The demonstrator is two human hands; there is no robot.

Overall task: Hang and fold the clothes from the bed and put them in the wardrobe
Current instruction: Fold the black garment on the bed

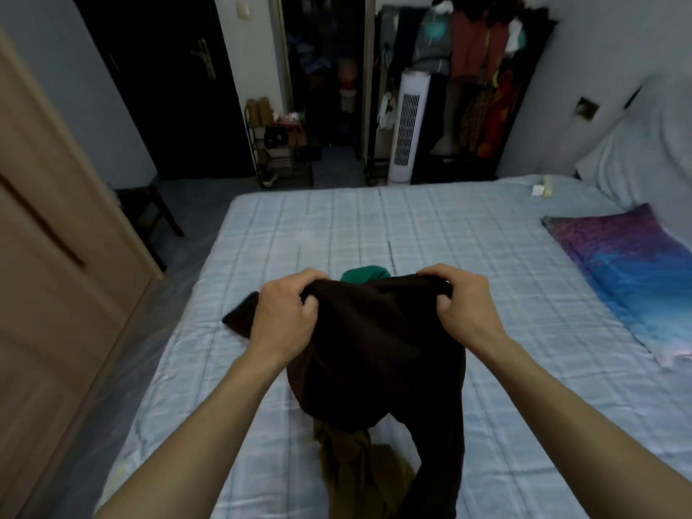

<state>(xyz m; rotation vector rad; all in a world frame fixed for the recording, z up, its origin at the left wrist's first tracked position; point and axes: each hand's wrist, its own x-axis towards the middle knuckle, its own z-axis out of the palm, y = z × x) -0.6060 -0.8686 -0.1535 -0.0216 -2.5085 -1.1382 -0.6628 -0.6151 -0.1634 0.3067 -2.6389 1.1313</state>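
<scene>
I hold a dark brown garment [374, 350] up over the bed [468, 234]. My left hand [284, 312] grips its top edge on the left, and my right hand [462, 303] grips the top edge on the right. The cloth hangs down between my hands, with a sleeve trailing toward the bed's near edge. A green garment [365, 274] peeks out just behind the top edge. An olive-brown garment [355, 470] lies crumpled on the bed below. The wardrobe [56, 256], light wood, stands at the left with its doors closed.
A purple-blue pillow [629, 267] lies on the bed's right side, with white bedding [644, 144] beyond it. Past the bed stand a white tower fan [406, 129], an open rack of hanging clothes [483, 88], a shoe rack [281, 144] and a dark stool [149, 215].
</scene>
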